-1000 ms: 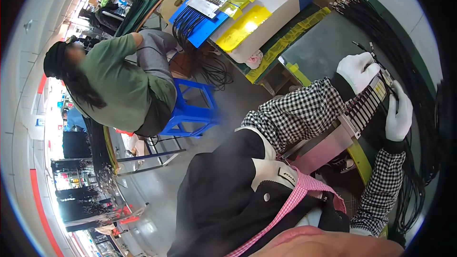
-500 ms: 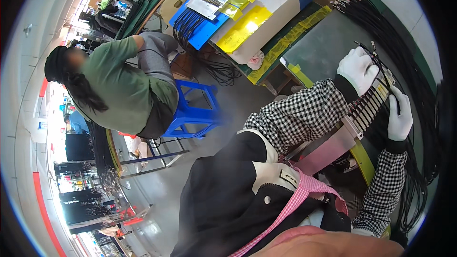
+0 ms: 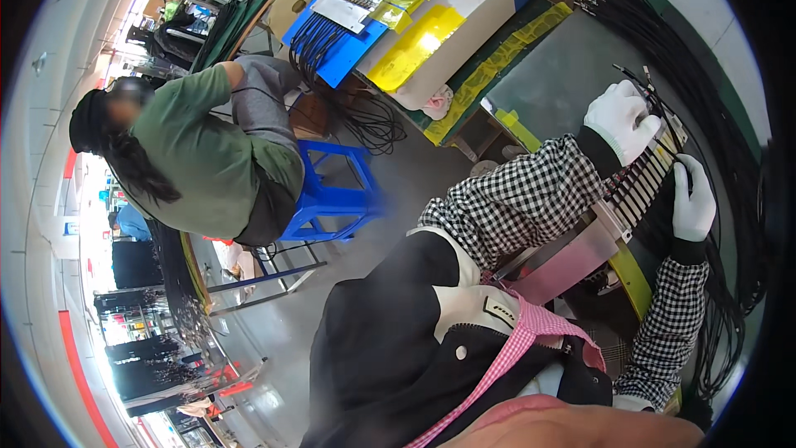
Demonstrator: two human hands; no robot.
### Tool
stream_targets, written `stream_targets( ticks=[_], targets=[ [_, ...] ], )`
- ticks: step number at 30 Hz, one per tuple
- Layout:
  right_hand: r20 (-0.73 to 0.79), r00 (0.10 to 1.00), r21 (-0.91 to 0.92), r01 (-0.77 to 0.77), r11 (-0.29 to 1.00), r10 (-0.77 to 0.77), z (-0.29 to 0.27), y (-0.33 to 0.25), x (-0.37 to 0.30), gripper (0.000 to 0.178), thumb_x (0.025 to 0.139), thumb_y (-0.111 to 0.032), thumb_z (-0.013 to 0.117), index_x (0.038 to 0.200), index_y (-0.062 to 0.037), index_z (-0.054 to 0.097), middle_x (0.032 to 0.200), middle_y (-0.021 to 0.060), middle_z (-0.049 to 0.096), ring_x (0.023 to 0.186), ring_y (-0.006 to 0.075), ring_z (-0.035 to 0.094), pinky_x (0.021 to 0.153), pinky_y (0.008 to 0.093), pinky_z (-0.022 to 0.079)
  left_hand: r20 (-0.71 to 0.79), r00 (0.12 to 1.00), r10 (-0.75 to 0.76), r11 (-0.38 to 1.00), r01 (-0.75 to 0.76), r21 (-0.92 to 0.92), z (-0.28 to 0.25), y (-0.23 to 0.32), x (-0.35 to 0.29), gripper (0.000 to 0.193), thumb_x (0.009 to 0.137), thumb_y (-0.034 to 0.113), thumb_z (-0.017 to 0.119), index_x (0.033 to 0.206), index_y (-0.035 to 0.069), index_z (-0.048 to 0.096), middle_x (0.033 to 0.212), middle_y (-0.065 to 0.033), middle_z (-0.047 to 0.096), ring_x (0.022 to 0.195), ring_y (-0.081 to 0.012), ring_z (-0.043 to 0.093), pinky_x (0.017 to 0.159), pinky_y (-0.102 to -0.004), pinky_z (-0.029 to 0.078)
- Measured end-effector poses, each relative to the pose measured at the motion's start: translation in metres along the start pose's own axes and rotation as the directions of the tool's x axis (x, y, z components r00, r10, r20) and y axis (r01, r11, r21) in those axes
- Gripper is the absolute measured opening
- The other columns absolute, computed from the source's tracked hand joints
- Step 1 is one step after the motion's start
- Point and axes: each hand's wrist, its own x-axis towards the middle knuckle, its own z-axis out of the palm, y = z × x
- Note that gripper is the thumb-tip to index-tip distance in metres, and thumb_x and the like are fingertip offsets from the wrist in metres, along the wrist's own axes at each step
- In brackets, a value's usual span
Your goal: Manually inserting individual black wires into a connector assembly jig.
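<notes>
White gloves cover both my hands. Closed around a few black cables [image 3: 651, 91] with metal ends, my left hand [image 3: 615, 123] is over the slotted metal fixture [image 3: 649, 192]. Lower and to the right, my right hand [image 3: 695, 201] pinches a black cable near the fixture's far end. Several cables lie side by side in that fixture, which is fixed to a pinkish metal block [image 3: 557, 272]. Exactly where the held cable ends meet the fixture is hidden by my fingers.
A long bundle of black cables [image 3: 696, 70] runs along the right side of the green bench [image 3: 564, 75]. Ahead stands a white box [image 3: 464, 41] with yellow sheets and more cables. At left, a person in green [image 3: 207, 149] sits on a blue stool [image 3: 332, 199].
Both hands stay by the fixture, my right hand shifting very slightly. The whole view has drifted a little left as my head moved.
</notes>
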Motion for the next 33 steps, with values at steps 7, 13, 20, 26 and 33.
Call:
stream_targets(
  ticks=[7, 13, 20, 26, 33],
  targets=[
    [-0.088, 0.993, 0.122, 0.085, 0.989, -0.074, 0.0, 0.001, 0.003, 0.022, 0.089, -0.013, 0.059, 0.108, -0.0012, 0.063, 0.104, 0.0081, 0.067, 0.092, 0.02, 0.063, 0.083, 0.0268, 0.047, 0.068, 0.989, -0.13, 0.991, 0.128, 0.027, -0.011, 0.007, 0.004, 0.026, 0.075, 0.03, 0.057, 0.071, 0.005, 0.065, 0.088, -0.0109, 0.056, 0.083, -0.0314, 0.055, 0.073, -0.0395, 0.048],
    [-0.041, 0.994, -0.018, 0.101, 0.995, -0.101, -0.006, 0.001, -0.007, 0.021, 0.087, -0.012, 0.06, 0.105, -0.0006, 0.064, 0.101, 0.0087, 0.067, 0.088, 0.0207, 0.064, 0.081, 0.0269, 0.048, 0.013, 0.999, -0.033, 0.999, 0.033, -0.007, -0.007, 0.01, 0.001, 0.024, 0.076, 0.029, 0.057, 0.079, 0.01, 0.07, 0.087, -0.0102, 0.059, 0.081, -0.0308, 0.057, 0.072, -0.037, 0.048],
    [-0.107, 0.989, -0.149, 0.086, 0.985, -0.102, 0.007, -0.017, 0.0, 0.014, 0.084, -0.015, 0.058, 0.092, -0.0077, 0.066, 0.087, 0.0033, 0.068, 0.074, 0.0228, 0.063, 0.067, 0.0293, 0.048, 0.069, 0.992, 0.106, 0.993, -0.109, 0.041, -0.027, -0.014, 0.004, 0.028, 0.076, 0.004, 0.055, 0.098, 0.012, 0.069, 0.096, -0.0061, 0.064, 0.08, -0.0236, 0.061, 0.074, -0.0303, 0.05],
    [-0.126, 0.991, -0.158, 0.034, 0.987, -0.054, 0.001, -0.013, -0.002, 0.012, 0.084, -0.016, 0.057, 0.089, -0.0084, 0.065, 0.083, 0.0033, 0.067, 0.071, 0.0221, 0.061, 0.065, 0.0298, 0.047, 0.18, 0.981, -0.067, 0.997, 0.072, -0.022, -0.021, -0.008, 0.005, 0.026, 0.077, 0.002, 0.056, 0.098, 0.012, 0.069, 0.098, -0.0043, 0.063, 0.078, -0.0191, 0.06, 0.072, -0.028, 0.049],
    [-0.148, 0.98, -0.209, 0.098, 0.973, -0.13, 0.006, -0.007, 0.003, 0.011, 0.083, -0.016, 0.058, 0.088, -0.0086, 0.065, 0.079, 0.003, 0.066, 0.068, 0.0221, 0.06, 0.064, 0.0296, 0.046, 0.184, 0.978, -0.1, 0.991, 0.114, -0.072, -0.019, -0.015, 0.006, 0.027, 0.076, 0.001, 0.057, 0.097, 0.012, 0.069, 0.099, -0.0032, 0.061, 0.074, -0.0178, 0.059, 0.068, -0.0273, 0.049]
  ],
)
